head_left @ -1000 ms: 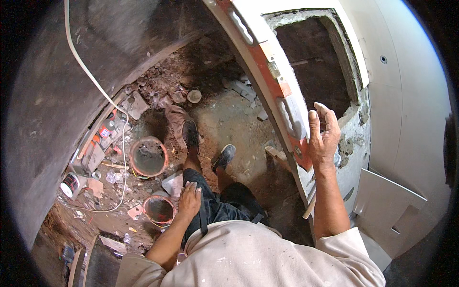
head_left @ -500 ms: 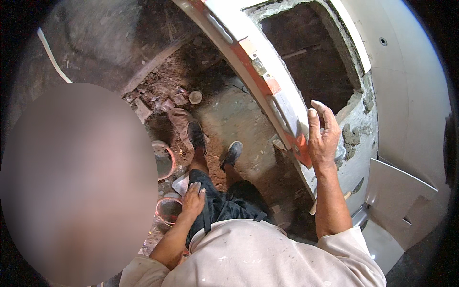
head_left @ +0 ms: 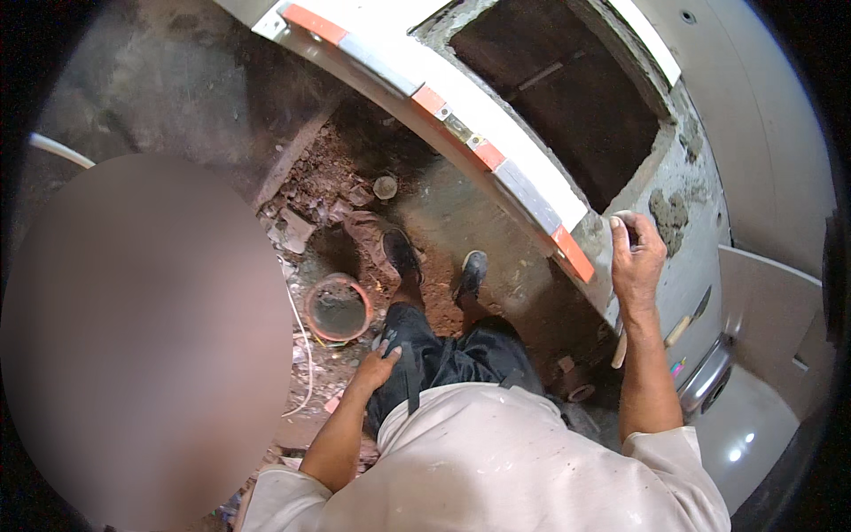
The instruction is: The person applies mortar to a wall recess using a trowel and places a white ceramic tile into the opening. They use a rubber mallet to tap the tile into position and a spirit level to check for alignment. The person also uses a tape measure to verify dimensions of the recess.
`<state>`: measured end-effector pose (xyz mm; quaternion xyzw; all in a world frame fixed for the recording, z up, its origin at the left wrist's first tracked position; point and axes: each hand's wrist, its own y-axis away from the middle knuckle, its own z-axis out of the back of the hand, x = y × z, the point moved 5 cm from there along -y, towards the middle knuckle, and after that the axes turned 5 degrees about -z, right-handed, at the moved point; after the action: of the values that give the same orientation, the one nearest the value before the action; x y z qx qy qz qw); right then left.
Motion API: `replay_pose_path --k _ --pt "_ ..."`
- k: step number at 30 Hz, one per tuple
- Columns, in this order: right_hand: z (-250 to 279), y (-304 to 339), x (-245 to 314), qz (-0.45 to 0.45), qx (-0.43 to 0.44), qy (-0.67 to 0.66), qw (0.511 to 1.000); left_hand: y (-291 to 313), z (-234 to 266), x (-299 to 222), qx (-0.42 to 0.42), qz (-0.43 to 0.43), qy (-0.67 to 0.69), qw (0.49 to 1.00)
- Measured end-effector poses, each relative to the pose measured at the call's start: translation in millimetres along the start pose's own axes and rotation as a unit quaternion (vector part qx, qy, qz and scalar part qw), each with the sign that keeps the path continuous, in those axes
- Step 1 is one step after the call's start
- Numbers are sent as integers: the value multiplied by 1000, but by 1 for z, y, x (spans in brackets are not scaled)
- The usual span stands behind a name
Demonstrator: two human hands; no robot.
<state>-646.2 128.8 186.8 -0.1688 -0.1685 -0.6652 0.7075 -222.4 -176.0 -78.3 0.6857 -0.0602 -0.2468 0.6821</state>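
Note:
My right hand (head_left: 638, 262) is over the grey concrete counter, near the corner of its rectangular opening. Its fingers are loosely bent, the thumb stands apart, and I see nothing in it. Just to its left lies the near end of an orange and silver spirit level (head_left: 527, 197), which runs along the front edge of a white slab (head_left: 523, 146). My left hand (head_left: 377, 365) rests on my thigh with its fingers laid over the dark shorts, holding nothing.
A trowel (head_left: 678, 331) and a wooden handle (head_left: 619, 349) lie by my right forearm, near a steel sink (head_left: 709, 377). A bucket of grey mix (head_left: 339, 310) stands on the floor at left, with rubble (head_left: 324, 177) beyond. A blurred patch hides the far left.
The view has shifted, so more of the spirit level shows. My right hand now sits farther from the level's near end. My left hand stays on my thigh.

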Motion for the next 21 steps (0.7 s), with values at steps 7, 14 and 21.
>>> replay_pose_path --k 7,14,21 --pt "45 52 -55 -149 -30 13 988 -2 89 -25 -162 -152 -67 973" --pt "46 102 -54 -149 -36 13 988 0 165 -114 -232 -294 96 922" --pt "19 126 -59 -154 37 -31 987 15 269 -238 -322 -399 230 827"
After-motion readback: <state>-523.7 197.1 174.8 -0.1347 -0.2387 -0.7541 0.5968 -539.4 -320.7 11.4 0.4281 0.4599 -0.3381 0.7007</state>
